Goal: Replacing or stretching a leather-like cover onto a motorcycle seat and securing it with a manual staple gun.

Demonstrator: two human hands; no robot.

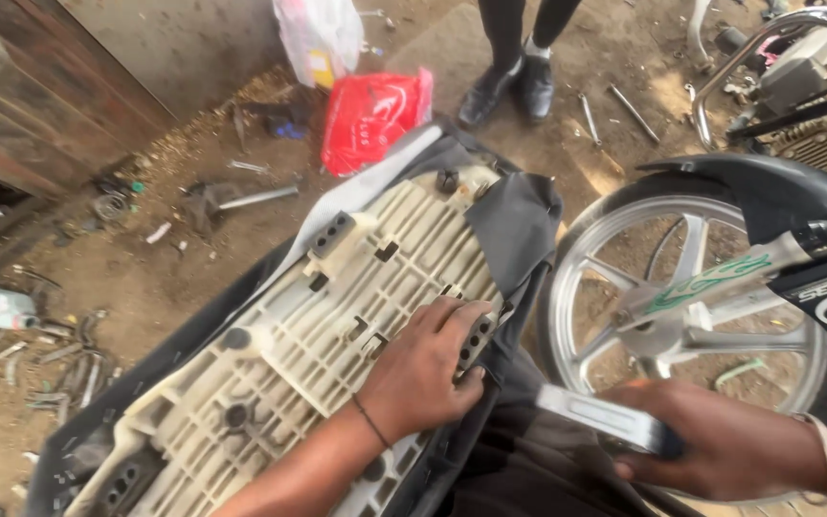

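The upturned motorcycle seat lies right under me, its cream ribbed plastic base facing up and its long axis running from lower left, close to my body, up to the right toward the red bag on the ground. A black cover wraps its edges, pulled up in a loose flap at the far right corner. My left hand is the nearer one — it lies flat on the base at the right-hand edge, fingers curled over a small dark slotted bracket, pressing rather than gripping. My right hand sits off to the right of the seat, apart from it, closed around a flat silvery tool whose end points back toward the seat edge; I cannot tell what kind of tool it is. Just beyond that hand stands a motorcycle wheel with silver spokes under a black mudguard. Farther out, the dirt floor is strewn with bolts and metal scraps, and another person's black shoes stand near the seat's far end.
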